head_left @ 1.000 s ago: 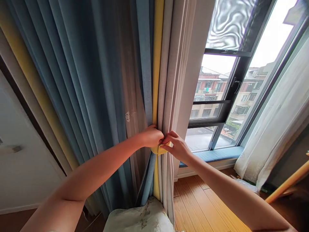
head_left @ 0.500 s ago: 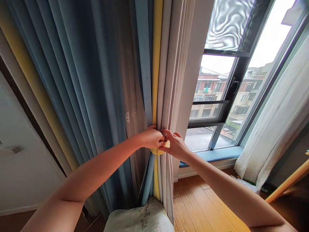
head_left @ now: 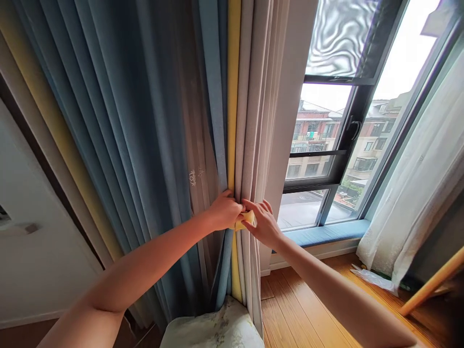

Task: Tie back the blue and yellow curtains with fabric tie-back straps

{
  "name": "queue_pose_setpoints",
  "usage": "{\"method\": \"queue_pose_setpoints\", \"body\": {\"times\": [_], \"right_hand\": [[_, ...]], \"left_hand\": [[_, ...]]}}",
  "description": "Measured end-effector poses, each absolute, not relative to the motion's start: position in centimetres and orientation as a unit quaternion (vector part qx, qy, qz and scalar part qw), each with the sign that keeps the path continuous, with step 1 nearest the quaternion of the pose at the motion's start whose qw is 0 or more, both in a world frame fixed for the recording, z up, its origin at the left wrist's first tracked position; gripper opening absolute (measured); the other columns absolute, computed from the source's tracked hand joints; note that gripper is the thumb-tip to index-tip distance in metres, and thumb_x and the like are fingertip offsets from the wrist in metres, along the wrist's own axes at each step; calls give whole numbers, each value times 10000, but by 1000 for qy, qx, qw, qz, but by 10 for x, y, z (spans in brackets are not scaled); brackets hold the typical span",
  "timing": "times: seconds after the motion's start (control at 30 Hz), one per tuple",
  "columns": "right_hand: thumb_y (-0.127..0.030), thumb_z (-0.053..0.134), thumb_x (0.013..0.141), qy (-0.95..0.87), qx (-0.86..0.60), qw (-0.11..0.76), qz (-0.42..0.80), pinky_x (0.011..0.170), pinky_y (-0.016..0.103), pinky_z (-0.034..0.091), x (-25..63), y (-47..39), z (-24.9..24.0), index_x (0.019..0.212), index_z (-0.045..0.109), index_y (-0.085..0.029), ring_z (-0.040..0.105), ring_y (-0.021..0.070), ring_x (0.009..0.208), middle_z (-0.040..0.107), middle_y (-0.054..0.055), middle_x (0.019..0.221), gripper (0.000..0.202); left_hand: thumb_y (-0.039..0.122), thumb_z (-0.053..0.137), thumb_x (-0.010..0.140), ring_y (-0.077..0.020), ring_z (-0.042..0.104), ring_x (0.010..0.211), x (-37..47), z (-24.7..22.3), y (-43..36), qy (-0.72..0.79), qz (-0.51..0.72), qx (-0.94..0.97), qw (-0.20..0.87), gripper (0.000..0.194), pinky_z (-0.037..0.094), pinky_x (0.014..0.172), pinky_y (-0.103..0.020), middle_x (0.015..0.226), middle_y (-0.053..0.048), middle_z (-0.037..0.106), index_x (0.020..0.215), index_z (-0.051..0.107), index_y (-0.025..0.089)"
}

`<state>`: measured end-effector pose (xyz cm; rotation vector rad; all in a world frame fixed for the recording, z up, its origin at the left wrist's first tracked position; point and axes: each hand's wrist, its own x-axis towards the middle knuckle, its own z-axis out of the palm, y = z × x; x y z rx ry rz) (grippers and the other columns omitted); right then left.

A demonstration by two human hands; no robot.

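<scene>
A yellow tieback band wraps the gathered curtain, whose folds are blue, yellow and beige. My left hand is closed on the band at the front of the bundle. Just to its right, my right hand has its thumb and fingers around the band's yellow end, with the other fingers spread over the beige folds. Below the band the curtain hangs down behind a floral-covered seat.
A wide blue curtain and a sheer one hang to the left. At right are a window, a blue sill cushion, a white sheer curtain, a plastic bag and a wooden pole.
My right hand's fingers have lifted and spread a little at the band. My left hand has shifted slightly left and stays closed on it. The view has moved slightly.
</scene>
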<state>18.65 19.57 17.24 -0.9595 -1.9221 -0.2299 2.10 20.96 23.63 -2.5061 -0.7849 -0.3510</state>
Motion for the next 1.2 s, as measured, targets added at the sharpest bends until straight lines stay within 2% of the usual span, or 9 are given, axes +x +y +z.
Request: {"method": "queue_pose_setpoints", "body": {"times": [0.07,0.13,0.23,0.3,0.4,0.53,0.77,1.0,1.2], "right_hand": [[-318,585,704,-692,-405,597,-28,887,424,321,190,189,151,994,523,-227,496,221,939,581,52,963,311],[-378,566,721,-600,-413,669,147,761,380,406,185,182,125,850,542,-210,531,200,798,586,42,818,213],[-408,603,693,-512,-343,620,486,687,339,444,164,181,96,872,563,-204,566,187,763,607,42,810,275],[-375,659,645,-430,-271,635,582,718,316,452,146,187,90,919,569,-229,572,174,817,612,26,879,323],[-304,704,597,-331,-201,695,605,716,270,465,127,202,92,855,591,-257,572,126,746,612,-22,838,285],[-275,706,595,-280,-174,714,617,647,216,474,119,215,94,802,605,-249,551,85,645,610,-41,783,231],[-289,691,610,-349,-199,722,563,652,215,471,116,213,94,925,593,-259,569,124,796,602,-15,921,331],[-267,710,593,-331,-192,720,579,656,197,458,115,220,100,836,615,-225,567,96,710,611,-29,794,264],[-267,714,599,-305,-198,706,607,674,195,457,120,226,99,814,600,-223,584,91,716,621,-42,766,247]], "left_hand": [[317,398,805,-152,544,646,17,234,211,-296,-140,-915,235,246,286,833,-345,631,-11,630,787,608,190],[327,398,808,-158,552,662,15,233,212,-299,-147,-915,229,250,279,845,-344,647,-15,637,811,610,194],[320,382,815,-161,557,648,16,232,213,-305,-141,-913,234,262,275,857,-348,629,-22,641,818,607,186],[305,370,820,-160,559,621,18,232,211,-314,-132,-908,242,265,269,871,-355,597,-23,637,820,602,178],[316,370,825,-156,567,610,21,233,209,-332,-122,-902,248,270,251,901,-356,593,-22,638,825,599,174],[374,397,819,-165,576,636,22,230,209,-339,-125,-897,255,283,239,917,-367,618,-24,645,791,598,177],[305,396,825,-156,558,639,20,222,220,-300,-161,-901,268,227,259,909,-357,642,-24,637,765,573,176],[292,389,832,-151,553,662,21,218,228,-295,-166,-897,286,232,244,955,-352,630,-22,617,768,582,180],[272,412,831,-181,522,919,13,217,224,-311,-238,-875,284,243,196,1010,-401,875,-35,636,1032,526,197]]}}
